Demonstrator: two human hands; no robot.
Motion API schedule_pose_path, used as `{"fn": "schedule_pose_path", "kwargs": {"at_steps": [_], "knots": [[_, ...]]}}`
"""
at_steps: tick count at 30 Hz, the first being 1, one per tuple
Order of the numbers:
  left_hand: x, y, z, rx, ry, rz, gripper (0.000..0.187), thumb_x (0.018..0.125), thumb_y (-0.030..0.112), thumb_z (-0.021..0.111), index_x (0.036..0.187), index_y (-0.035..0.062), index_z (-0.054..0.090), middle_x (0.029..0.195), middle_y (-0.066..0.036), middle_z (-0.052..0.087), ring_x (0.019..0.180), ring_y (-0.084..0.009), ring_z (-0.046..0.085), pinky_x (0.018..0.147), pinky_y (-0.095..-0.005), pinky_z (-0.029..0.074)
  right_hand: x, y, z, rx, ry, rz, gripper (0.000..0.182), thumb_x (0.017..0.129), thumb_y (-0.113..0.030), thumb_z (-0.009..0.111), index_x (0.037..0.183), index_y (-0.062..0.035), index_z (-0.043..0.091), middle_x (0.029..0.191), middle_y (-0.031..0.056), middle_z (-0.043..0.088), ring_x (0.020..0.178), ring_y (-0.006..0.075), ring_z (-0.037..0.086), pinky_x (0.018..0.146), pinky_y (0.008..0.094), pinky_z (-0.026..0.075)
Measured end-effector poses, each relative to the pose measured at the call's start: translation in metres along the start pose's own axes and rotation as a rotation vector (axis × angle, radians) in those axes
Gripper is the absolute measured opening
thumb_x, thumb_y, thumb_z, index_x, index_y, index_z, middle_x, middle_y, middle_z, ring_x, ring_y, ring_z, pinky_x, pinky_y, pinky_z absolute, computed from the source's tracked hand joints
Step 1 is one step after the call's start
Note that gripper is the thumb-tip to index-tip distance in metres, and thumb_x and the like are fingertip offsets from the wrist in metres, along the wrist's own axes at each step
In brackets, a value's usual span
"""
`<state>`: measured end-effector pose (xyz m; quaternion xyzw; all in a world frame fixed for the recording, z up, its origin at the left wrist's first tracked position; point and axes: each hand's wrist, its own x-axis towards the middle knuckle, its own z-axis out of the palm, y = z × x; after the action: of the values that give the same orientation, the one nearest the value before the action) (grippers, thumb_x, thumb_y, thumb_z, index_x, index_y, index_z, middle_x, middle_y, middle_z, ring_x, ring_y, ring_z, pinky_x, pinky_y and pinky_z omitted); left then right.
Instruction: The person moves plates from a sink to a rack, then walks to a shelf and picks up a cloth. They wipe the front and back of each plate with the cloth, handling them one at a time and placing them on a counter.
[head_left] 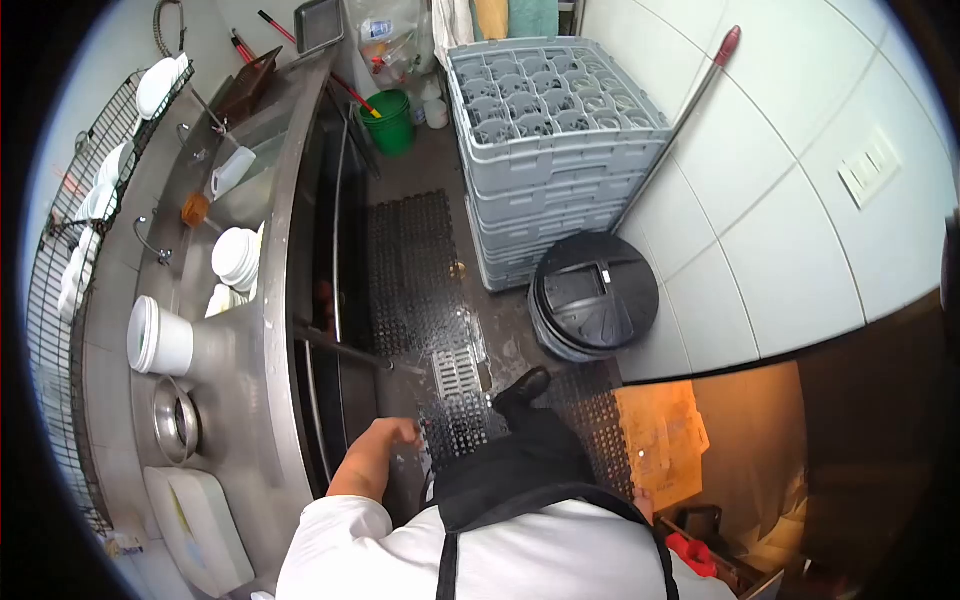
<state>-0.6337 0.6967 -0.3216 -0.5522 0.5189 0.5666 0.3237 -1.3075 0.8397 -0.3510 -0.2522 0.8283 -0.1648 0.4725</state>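
Observation:
My left hand (pixel 403 431) hangs to the left of my black apron, near the metal counter's front, its fingers loosely bent and apart with nothing seen between them. Only a small part of my right hand (pixel 643 500) shows, low beside my body, at the lower left edge of a flat orange-brown cardboard piece (pixel 662 440). Whether it grips the cardboard or only passes in front of it, I cannot tell. My black shoe (pixel 524 388) is on the floor by a metal drain grate (pixel 458 372).
A steel counter (pixel 235 385) with sinks, white tubs (pixel 168 338) and stacked dishes (pixel 236 257) runs along the left. Ahead are grey glass racks (pixel 560 150), a lidded black bin (pixel 597 295), a green bucket (pixel 388 125) and a red-handled pole (pixel 690 105). Black perforated mats (pixel 415 270) cover the floor.

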Motion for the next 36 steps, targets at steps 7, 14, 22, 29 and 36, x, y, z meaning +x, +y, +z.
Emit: {"fn": "schedule_pose_path", "kwargs": {"at_steps": [7, 14, 22, 29, 36], "knots": [[-0.075, 0.072, -0.296, -0.069, 1.005, 0.337, 0.057, 0.090, 0.028, 0.073, 0.139, 0.0050, 0.056, 0.128, -0.024, 0.066, 0.121, -0.0382, 0.063, 0.104, -0.0446, 0.050, 0.064, -0.170, 0.072, -0.053, -0.159, 0.081, 0.040, 0.103, -0.038, 0.059, 0.111, 0.0001, 0.064, 0.074, 0.0070, 0.060, 0.050, 0.0175, 0.053, 0.040, 0.0340, 0.039], [-0.188, 0.152, -0.628, -0.469, 1.498, 0.731, 0.054, 0.092, 0.018, 0.073, 0.139, 0.0005, 0.054, 0.104, -0.008, 0.070, 0.089, -0.0175, 0.067, 0.081, -0.0349, 0.054, 0.126, -0.278, 0.141, 0.342, -0.172, -0.096, 0.041, 0.100, -0.032, 0.064, 0.125, 0.0005, 0.064, 0.097, 0.0083, 0.068, 0.067, 0.0158, 0.059, 0.063, 0.0296, 0.053], [-0.261, 0.280, -0.887, -0.768, 1.461, 0.970, 0.071, 0.094, 0.023, 0.069, 0.152, -0.0014, 0.036, 0.110, -0.010, 0.068, 0.083, -0.0135, 0.065, 0.068, -0.0301, 0.052, 0.144, -0.173, 0.164, 0.646, 0.309, -0.017, 0.024, 0.103, -0.027, 0.056, 0.092, -0.0050, 0.057, 0.072, 0.0040, 0.055, 0.052, 0.0149, 0.053, 0.047, 0.0315, 0.046], [-0.265, 0.354, -1.039, -1.150, 1.749, 0.773, 0.058, 0.086, 0.021, 0.071, 0.134, -0.0064, 0.054, 0.129, -0.027, 0.063, 0.127, -0.0400, 0.058, 0.109, -0.0455, 0.044, 0.017, -0.240, 0.232, 0.593, 0.631, 0.289, 0.035, 0.101, -0.024, 0.056, 0.111, 0.0096, 0.059, 0.104, 0.0170, 0.067, 0.085, 0.0250, 0.066, 0.077, 0.0371, 0.057], [-0.285, 0.380, -1.092, -1.451, 1.665, 0.708, 0.057, 0.085, 0.016, 0.069, 0.135, -0.0018, 0.049, 0.145, -0.024, 0.048, 0.133, -0.0386, 0.051, 0.110, -0.0446, 0.042, 0.051, -0.444, 0.283, 0.486, 0.504, 0.062, 0.034, 0.101, -0.024, 0.057, 0.112, 0.0085, 0.059, 0.103, 0.0158, 0.066, 0.084, 0.0244, 0.066, 0.076, 0.0370, 0.057]]}}
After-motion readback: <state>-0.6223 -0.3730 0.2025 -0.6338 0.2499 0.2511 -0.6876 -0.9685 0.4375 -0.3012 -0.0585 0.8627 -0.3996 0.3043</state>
